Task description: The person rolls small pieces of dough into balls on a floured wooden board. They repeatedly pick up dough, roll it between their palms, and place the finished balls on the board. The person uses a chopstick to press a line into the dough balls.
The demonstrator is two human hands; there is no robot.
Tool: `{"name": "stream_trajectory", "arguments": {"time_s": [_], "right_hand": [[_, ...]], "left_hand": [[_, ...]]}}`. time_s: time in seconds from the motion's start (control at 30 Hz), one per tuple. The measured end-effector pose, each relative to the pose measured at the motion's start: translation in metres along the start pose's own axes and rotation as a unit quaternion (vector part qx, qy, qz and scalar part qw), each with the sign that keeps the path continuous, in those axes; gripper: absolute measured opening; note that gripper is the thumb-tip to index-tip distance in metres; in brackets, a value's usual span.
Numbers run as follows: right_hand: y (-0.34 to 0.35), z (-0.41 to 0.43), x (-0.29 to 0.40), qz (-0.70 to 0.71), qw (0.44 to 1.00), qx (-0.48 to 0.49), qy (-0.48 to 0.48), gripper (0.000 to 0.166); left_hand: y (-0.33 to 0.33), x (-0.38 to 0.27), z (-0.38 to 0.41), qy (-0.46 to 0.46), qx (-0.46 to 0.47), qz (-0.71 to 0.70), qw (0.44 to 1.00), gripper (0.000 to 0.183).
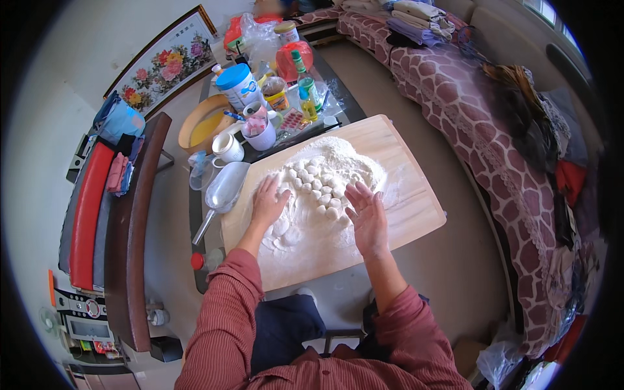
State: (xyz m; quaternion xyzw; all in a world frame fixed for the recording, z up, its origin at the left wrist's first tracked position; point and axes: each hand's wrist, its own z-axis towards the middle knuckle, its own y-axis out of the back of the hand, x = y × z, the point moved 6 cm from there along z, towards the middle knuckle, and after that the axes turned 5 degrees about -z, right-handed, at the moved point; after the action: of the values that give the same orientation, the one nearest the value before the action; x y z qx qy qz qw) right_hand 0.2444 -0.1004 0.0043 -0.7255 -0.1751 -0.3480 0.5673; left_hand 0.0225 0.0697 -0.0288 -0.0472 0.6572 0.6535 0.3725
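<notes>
A pale wooden board point(404, 180) lies in front of me, dusted with white flour point(331, 148) that is heaped towards its far side. Small round dough balls point(317, 185) sit in a cluster on the flour. My left hand point(267, 201) rests palm down on floury board to the left of the cluster, its fingers apart and holding nothing. Closer to me, below that hand, are a few larger floury dough lumps point(291, 236). At the right end of the cluster, my right hand point(366, 217) is tilted with its palm partly showing, fingers spread and dusted with flour, nothing in it.
A metal scoop point(227, 187) and a white mug point(227, 148) stand left of the board. Behind are a blue-lidded tub point(240, 87), glass bottles point(309, 83) and a wooden-rimmed sieve point(187, 124). A red-capped jar point(210, 260) is near my left sleeve; a covered sofa point(453, 107) runs along the right.
</notes>
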Motion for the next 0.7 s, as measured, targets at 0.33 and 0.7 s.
{"name": "stream_trajectory", "arguments": {"time_s": [0.33,0.7], "right_hand": [[0.006,0.004,-0.007,-0.005,1.0,-0.005,0.003,0.059],[0.005,0.004,-0.004,0.0,1.0,-0.01,0.004,0.058]], "left_hand": [[0.001,-0.066,-0.093,0.004,0.087,0.151,0.985,0.082],[0.001,-0.061,0.028,-0.04,0.025,0.017,0.999,0.045]]}}
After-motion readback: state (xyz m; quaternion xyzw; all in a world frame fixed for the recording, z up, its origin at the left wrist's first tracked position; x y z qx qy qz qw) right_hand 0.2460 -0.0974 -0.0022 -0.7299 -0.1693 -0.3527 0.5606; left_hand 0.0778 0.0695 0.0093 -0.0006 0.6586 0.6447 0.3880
